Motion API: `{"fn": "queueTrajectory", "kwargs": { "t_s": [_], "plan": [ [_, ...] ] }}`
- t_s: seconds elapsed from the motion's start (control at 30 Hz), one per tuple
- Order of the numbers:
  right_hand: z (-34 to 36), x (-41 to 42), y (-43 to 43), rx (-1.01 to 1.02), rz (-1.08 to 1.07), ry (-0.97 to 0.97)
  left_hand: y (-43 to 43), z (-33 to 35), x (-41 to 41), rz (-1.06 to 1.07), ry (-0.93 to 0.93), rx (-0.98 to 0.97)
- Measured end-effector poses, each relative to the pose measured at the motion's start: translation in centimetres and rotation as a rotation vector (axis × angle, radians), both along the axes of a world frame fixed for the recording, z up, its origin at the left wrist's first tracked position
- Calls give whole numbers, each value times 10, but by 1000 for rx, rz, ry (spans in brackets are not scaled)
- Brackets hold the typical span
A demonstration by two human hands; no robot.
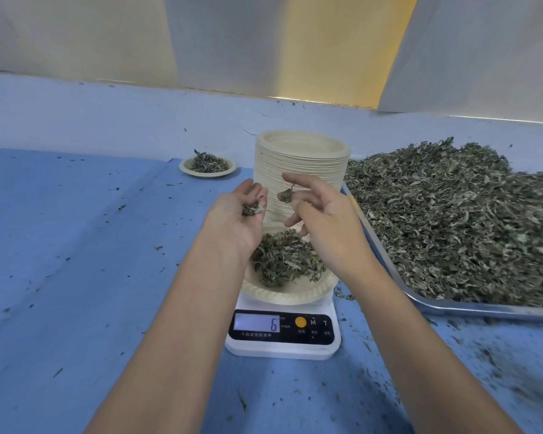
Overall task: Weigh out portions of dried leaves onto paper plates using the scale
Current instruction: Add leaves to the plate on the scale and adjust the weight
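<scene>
Scale (282,341) reads 6; I'm topping up the plate (284,296): left hand (234,222) cups leaves (250,210), right hand (325,222) pinches 1 leaf (285,195) to drop next.

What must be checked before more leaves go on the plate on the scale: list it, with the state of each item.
1. The plate sits on the scale: ok.
2. The display reads clearly, shows 6: ok.
3. The left hand holds spare leaves: ok.
4. The right hand is above the plate, a single leaf at its fingers; gripped or falling: cannot tell.
5. Both hands clear of the plate: cannot tell.
6. Target weight reached: cannot tell.
</scene>
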State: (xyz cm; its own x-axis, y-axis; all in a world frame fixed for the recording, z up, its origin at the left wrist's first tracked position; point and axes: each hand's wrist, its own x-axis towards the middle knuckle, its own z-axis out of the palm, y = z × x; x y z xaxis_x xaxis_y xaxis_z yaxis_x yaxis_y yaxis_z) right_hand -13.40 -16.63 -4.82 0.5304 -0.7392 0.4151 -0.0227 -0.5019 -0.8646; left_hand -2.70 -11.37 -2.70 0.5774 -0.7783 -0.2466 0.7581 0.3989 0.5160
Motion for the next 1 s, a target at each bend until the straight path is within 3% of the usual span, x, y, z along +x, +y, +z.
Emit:
{"fn": "queueTrajectory", "kwargs": {
  "t_s": [0.33,0.6,1.0],
  "plan": [
    [-7,-1,-7,-61,-89,121,-1,-1,-3,-30,-35,36],
    [-4,5,0,29,34,2,-6,-1,-6,-146,-156,63],
    [-7,8,2,45,-30,-17,-8,0,-13,-147,-303,95]
  ]
}}
